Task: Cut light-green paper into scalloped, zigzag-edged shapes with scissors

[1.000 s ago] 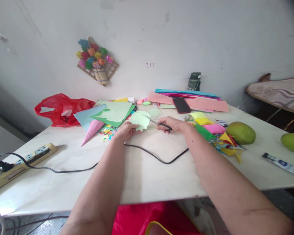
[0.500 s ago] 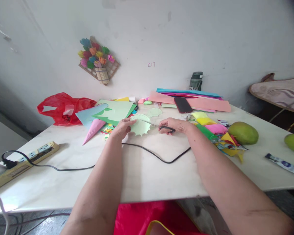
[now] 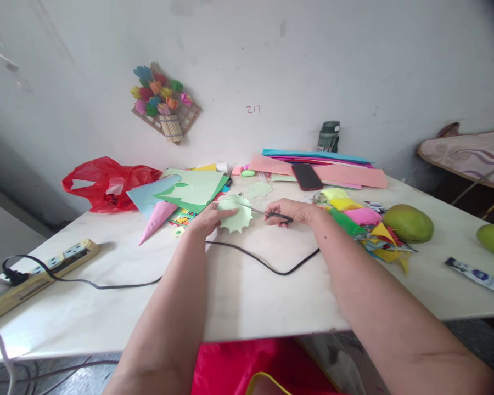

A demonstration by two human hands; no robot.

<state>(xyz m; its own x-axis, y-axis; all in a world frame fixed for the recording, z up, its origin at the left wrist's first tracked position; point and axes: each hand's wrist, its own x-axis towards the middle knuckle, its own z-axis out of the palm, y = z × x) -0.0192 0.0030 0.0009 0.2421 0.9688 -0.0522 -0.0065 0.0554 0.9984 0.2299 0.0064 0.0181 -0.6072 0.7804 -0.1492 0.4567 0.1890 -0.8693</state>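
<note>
The left hand pinches the scalloped green paper over the desk, apparently to steady it against the scissors; the right hand's grip wraps their handles, blades across its far edge.

Left forearm: bare
Right forearm: bare, small dark spot over the worktop
Cloth: red, yellow trim, below the worktop's edge

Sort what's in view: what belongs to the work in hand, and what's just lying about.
Work in hand:
scissors, in the right hand
scalloped green paper, in the left hand
probably the similar cut-out beyond

Apparently just lying about:
phone
red plastic bag
larger green fruit
power strip
bottle
</note>
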